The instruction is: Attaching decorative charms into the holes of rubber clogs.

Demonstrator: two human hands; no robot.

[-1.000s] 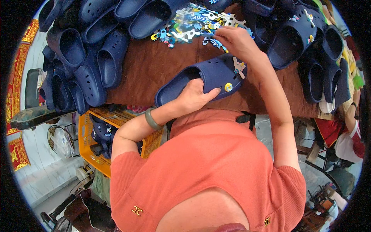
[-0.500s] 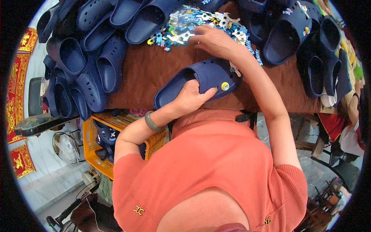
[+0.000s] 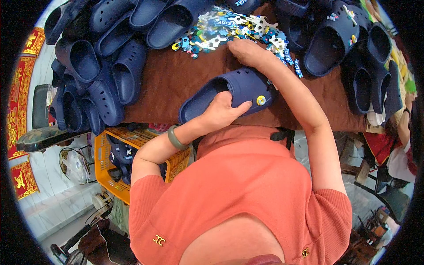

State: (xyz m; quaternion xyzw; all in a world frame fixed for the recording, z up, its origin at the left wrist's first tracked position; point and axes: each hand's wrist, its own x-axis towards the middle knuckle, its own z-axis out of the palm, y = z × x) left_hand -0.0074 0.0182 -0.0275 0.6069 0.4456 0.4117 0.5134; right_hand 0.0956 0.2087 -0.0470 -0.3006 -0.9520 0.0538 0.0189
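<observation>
Coral-orange short-sleeved knit top [image 3: 247,190] fills the view toward six o'clock; small gold emblems at seven and five o'clock; a dull green bangle [image 3: 176,138] rings the left wrist, near nine.

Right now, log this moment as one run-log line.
left hand: holds navy clog | right hand: on charm pile | yellow charm: fitted on clog

A brown-covered table [image 3: 176,84] carries it all. At its ten o'clock, a heap of navy clogs [image 3: 95,66] spills over the edge. At twelve, a scatter of small colourful charms [image 3: 234,28] lies on the cloth. At two o'clock, more navy clogs [image 3: 349,48] crowd together. Dead centre sits a single navy clog [image 3: 238,90] on its side, a yellow charm [image 3: 261,100] on it.
</observation>
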